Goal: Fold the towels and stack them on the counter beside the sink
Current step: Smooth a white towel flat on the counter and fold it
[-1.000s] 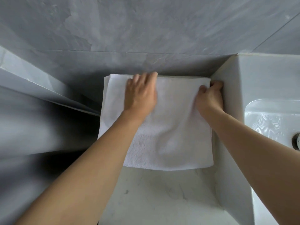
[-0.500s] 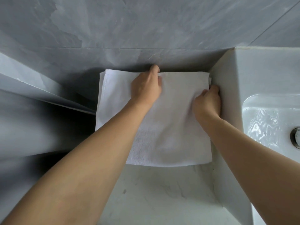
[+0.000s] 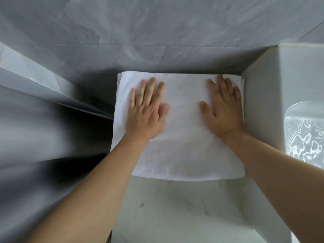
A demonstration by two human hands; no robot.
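A white folded towel (image 3: 182, 123) is lying flat on the pale marbled surface (image 3: 175, 211), pushed to the far end where the surface is meeting the grey tiled wall (image 3: 157, 32). Its far edge is sitting right against the foot of that wall, and its right edge is lying just beside the white outer side of the sink (image 3: 263, 109), which is rising above the surface on the right. Extra layers are showing at the towel's far left corner and at its far right corner, so more than one thickness of cloth is lying there; how many towels are making up the pile cannot be told.

The left hand (image 3: 146, 111) is resting palm down on the left half of the towel, its fingers (image 3: 150, 90) lying straight and slightly spread, pointing to the far wall, holding nothing. The right hand (image 3: 224, 109) is resting palm down on the right half, close to the sink's side, its fingers (image 3: 221, 88) also lying straight and spread, thumb pointing left, gripping nothing. The two hands are lying well apart, with bare towel between them. Both forearms are reaching in from the near side.

Water is glinting in the sink's basin at the right edge of the view
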